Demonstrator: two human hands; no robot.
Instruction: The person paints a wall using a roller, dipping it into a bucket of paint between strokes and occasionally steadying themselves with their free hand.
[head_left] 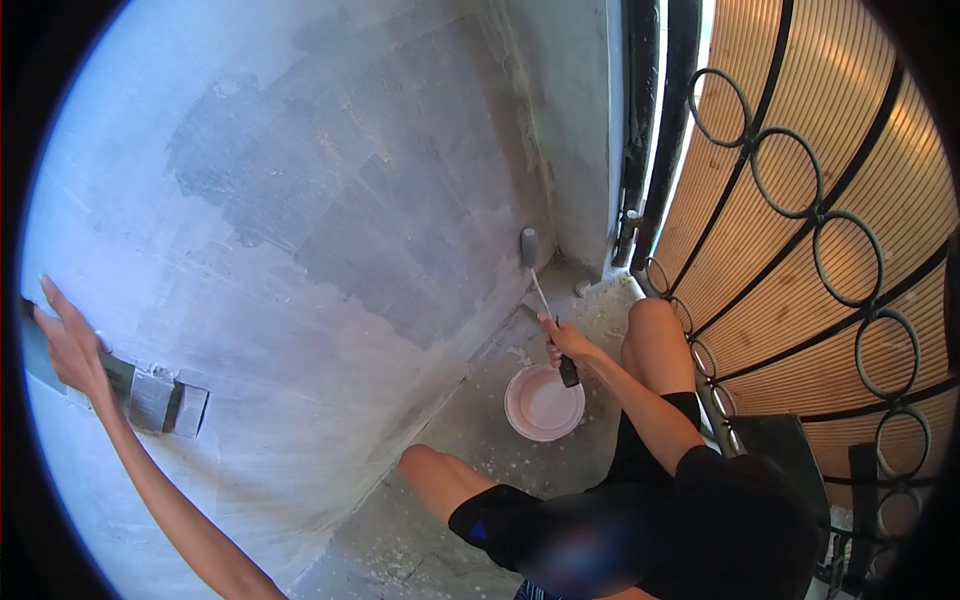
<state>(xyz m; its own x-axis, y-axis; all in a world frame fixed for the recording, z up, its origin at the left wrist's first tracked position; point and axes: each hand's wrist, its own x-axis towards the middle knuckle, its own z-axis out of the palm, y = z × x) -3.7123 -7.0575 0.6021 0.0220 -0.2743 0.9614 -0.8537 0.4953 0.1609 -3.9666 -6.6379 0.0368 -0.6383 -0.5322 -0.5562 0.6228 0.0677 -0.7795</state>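
A small paint roller (529, 247) with a thin metal arm and black handle is in my right hand (566, 342), whose fingers wrap around the handle. Its grey roller head is at the lower part of the wall (400, 230), near the corner. Below that hand, a pink bucket (545, 402) stands on the floor; what looks like pale liquid shows inside. Far to the left, my left hand (72, 348) is against the wall beside a rectangular recess (155, 400), fingers stretched out and holding nothing I can see.
On the right stands a metal gate (820, 190) with black bars, rings and ribbed orange-brown panels. My bent knees frame the bucket. The concrete floor (400, 530) has pale spatters. A dark flat-sided object (785, 450) is beside me at the lower right.
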